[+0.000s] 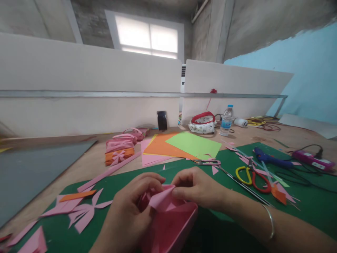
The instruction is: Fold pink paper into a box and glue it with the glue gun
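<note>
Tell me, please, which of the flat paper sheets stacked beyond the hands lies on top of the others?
The light green sheet lies on top. It overlaps the orange sheet, and that one covers the pink sheet, of which only the near-left edge shows.

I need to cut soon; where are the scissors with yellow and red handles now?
In the head view, the scissors lie on the green cutting mat, right of both hands, beside the blue glue gun.

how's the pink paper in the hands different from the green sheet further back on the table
The pink paper is folded and creased into a raised shape; the green sheet lies flat and unfolded. The pink paper is pinched between the left hand and right hand; the green sheet is untouched, resting on an orange sheet. The pink paper sits close to the camera, the green sheet farther back. Both look like plain coloured craft paper.
</note>
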The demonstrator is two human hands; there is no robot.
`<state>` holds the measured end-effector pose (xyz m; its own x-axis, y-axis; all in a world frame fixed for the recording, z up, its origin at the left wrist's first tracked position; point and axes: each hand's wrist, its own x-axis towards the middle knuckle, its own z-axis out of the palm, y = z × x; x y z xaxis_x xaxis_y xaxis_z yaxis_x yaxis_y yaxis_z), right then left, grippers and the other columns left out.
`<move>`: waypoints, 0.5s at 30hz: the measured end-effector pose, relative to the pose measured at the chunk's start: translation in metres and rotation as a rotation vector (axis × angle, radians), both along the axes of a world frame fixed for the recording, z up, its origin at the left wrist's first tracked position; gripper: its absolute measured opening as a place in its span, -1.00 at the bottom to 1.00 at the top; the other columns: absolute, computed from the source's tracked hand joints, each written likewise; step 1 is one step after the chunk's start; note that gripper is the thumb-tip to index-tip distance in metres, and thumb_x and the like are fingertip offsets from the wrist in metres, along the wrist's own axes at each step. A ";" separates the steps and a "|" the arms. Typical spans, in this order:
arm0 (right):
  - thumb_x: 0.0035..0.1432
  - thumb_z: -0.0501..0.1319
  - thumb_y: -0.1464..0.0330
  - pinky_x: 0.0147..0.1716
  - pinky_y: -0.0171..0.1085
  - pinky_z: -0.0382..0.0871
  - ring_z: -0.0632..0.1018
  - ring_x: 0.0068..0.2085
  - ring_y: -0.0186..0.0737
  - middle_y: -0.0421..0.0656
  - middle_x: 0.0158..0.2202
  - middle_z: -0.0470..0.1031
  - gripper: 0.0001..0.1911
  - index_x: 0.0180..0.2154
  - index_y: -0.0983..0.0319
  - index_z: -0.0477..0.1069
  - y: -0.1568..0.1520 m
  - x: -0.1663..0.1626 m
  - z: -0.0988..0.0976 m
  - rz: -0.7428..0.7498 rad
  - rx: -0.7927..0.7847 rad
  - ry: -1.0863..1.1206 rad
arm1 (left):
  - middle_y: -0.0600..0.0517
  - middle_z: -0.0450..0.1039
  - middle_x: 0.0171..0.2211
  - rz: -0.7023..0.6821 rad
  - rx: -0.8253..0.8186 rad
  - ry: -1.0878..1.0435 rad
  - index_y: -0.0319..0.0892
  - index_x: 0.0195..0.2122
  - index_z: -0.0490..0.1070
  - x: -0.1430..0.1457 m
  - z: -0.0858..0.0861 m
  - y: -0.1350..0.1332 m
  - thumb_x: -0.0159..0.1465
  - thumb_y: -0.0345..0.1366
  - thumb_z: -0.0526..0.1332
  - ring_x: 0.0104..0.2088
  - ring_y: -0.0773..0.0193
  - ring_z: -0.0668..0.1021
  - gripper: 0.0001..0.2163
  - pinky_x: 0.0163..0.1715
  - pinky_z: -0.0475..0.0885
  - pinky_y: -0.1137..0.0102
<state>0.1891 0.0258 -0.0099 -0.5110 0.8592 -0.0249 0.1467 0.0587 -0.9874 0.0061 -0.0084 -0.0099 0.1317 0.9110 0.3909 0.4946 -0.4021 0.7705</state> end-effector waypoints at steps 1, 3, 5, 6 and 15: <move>-0.07 0.27 0.46 -0.55 -0.45 0.20 0.39 -0.54 -0.47 -0.25 -0.57 0.44 -0.97 -0.48 0.32 0.47 0.000 0.000 0.000 -0.021 0.003 -0.008 | 0.09 0.47 -0.25 0.025 -0.013 0.008 -0.08 -0.53 0.40 0.000 0.001 -0.001 0.02 -0.42 0.14 -0.24 0.29 0.53 -0.90 -0.30 0.38 0.44; -0.10 0.29 0.46 -0.56 -0.45 0.20 0.38 -0.55 -0.46 -0.25 -0.58 0.43 -0.97 -0.51 0.32 0.47 0.000 0.000 0.002 -0.048 0.000 -0.020 | 0.08 0.47 -0.26 0.055 -0.036 0.016 -0.08 -0.55 0.42 0.001 0.004 -0.002 0.00 -0.41 0.15 -0.26 0.28 0.52 -0.90 -0.33 0.38 0.42; -0.11 0.29 0.47 -0.54 -0.45 0.23 0.40 -0.54 -0.46 -0.24 -0.58 0.44 -0.97 -0.53 0.33 0.47 0.000 0.000 0.003 -0.046 -0.020 -0.017 | 0.07 0.47 -0.27 0.052 -0.046 0.011 -0.08 -0.55 0.44 0.002 0.006 -0.003 0.00 -0.39 0.15 -0.28 0.27 0.52 -0.89 -0.35 0.39 0.41; -0.10 0.28 0.47 -0.53 -0.45 0.24 0.40 -0.54 -0.46 -0.24 -0.58 0.45 -0.97 -0.53 0.33 0.48 0.000 0.001 0.003 -0.037 -0.021 -0.015 | 0.06 0.47 -0.28 0.047 -0.047 0.004 -0.08 -0.56 0.45 0.002 0.006 -0.003 0.00 -0.39 0.15 -0.29 0.26 0.52 -0.89 -0.36 0.39 0.40; -0.02 0.24 0.45 -0.55 -0.44 0.20 0.36 -0.53 -0.44 -0.25 -0.59 0.40 -0.92 -0.52 0.31 0.47 -0.002 0.001 0.002 -0.034 0.195 -0.098 | 0.07 0.56 -0.32 -0.072 -0.247 -0.350 -0.05 -0.38 0.51 -0.004 0.009 0.001 0.05 -0.29 0.23 -0.26 0.23 0.55 -0.88 -0.28 0.43 0.42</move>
<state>0.1896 0.0233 -0.0075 -0.4852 0.8692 0.0952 0.2462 0.2403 -0.9389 0.0022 -0.0070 -0.0009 0.0969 0.9761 0.1943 0.1641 -0.2082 0.9642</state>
